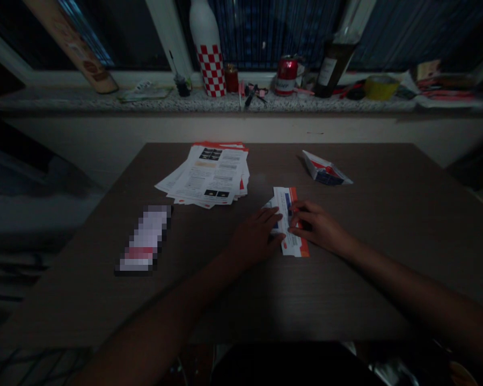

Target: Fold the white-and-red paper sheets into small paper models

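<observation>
A folded printed paper (282, 194), white with blue patches and an orange strip along its right side, lies on the table in front of me. My left hand (255, 234) rests palm down at its left edge, fingers stretched over the paper and slightly apart. From the other side, my right hand (317, 226) reaches across the orange strip, its fingers bent and their tips gripping the paper there. Both hands cover the paper's middle, so the fold under them is partly hidden. Farther back on the right sits a folded paper boat (327, 170).
A fanned stack of printed sheets (221, 174) lies at the back left of the table (370, 279). Nearer on the left is a phone (145, 238) with a blurred screen. Along the windowsill stand a checkered bottle (211, 64), a red can (286, 76) and a dark bottle (330, 69).
</observation>
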Demonstrator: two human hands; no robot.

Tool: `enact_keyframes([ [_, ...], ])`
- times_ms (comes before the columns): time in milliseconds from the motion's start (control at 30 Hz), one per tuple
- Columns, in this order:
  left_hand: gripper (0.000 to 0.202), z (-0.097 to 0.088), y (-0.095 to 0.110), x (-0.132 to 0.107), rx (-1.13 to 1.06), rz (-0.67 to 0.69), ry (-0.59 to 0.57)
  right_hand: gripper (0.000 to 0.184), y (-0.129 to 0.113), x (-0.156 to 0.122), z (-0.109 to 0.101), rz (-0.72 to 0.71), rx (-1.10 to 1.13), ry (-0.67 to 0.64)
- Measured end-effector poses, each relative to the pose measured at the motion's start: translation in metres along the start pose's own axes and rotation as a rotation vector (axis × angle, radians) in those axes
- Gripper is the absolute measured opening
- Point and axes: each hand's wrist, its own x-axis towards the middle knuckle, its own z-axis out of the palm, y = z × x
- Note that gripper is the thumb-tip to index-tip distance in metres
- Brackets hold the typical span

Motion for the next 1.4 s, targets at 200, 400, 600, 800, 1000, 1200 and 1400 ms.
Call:
enact_keyframes([
  [200, 0.052, 0.002, -0.001, 0.0, 0.001, -0.008, -0.007, 0.006, -0.013, -0.013, 0.001, -0.009, 0.015, -0.002],
  [400, 0.051, 0.004, -0.002, -0.001, -0.007, 0.005, 0.008, 0.007, -0.025, -0.026, 0.004, -0.012, 0.035, 0.014],
  [600, 0.049, 0.006, 0.0, -0.002, -0.006, 0.004, 0.033, 0.008, -0.031, -0.038, 0.007, 0.0, 0.063, 0.023],
  [800, 0.061, 0.009, 0.002, -0.002, -0.007, 0.002, 0.029, 0.013, -0.033, -0.046, 0.009, 0.015, 0.09, 0.006],
  [1000, 0.068, 0.008, 0.003, -0.004, 0.014, -0.005, 0.016, 0.042, -0.033, -0.051, 0.005, 0.004, 0.067, -0.025],
  [1200, 0.066, 0.008, 0.002, -0.005, 0.028, -0.004, -0.014, 0.058, -0.032, -0.053, 0.002, -0.071, -0.047, -0.066],
  [1400, 0.067, 0.014, 0.0, -0.008, 0.048, 0.013, -0.022, 0.063, -0.029, -0.054, 0.005, -0.091, -0.062, -0.072],
])
